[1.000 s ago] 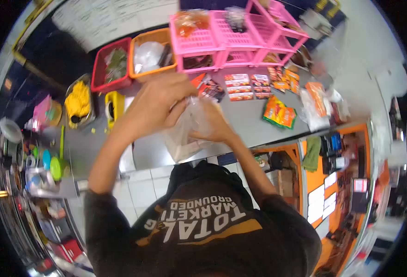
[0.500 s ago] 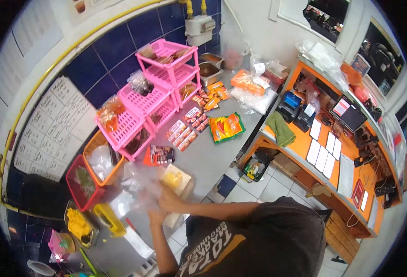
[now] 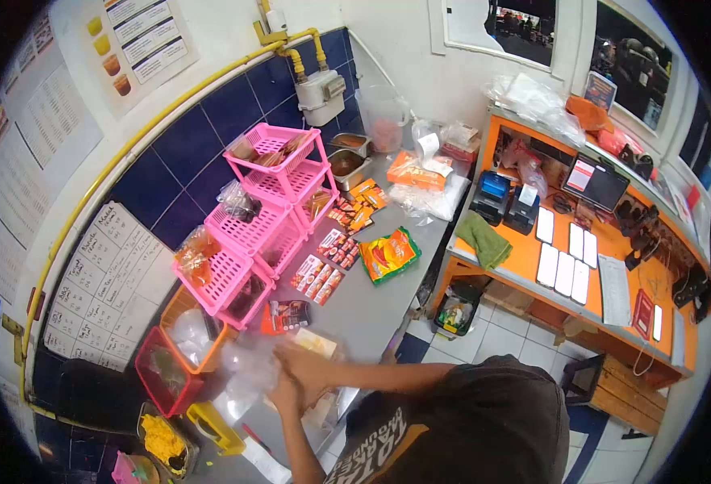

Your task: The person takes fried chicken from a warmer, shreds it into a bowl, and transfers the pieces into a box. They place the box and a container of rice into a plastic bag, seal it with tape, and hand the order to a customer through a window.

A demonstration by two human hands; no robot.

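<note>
My left hand (image 3: 287, 395) and my right hand (image 3: 310, 373) are close together over the grey counter (image 3: 355, 324), fingers closed on a clear plastic bag (image 3: 247, 367). The bag is smeared by motion, and I cannot make out its contents, if any. Just past my right hand lies a pale tray-like item (image 3: 318, 344) with something yellow on it, partly covered by the hand. A black and red packet (image 3: 286, 317) rests beyond the bag. Left of the hands are a yellow holder-like object (image 3: 215, 427) and a white sheet (image 3: 265, 463).
Pink stacked baskets (image 3: 246, 222) stand against the tiled wall. An orange basket (image 3: 186, 300), a red basket (image 3: 155, 379) and a container of yellow shreds (image 3: 162, 444) are at left. A green-orange pouch (image 3: 389, 255) lies further along. An orange desk (image 3: 525, 266) with several phones stands at right.
The camera view has shifted, so the scene appears lower and more of the wall shows. My hands stay together at the plastic bag, and my right hand covers more of the yellow item.
</note>
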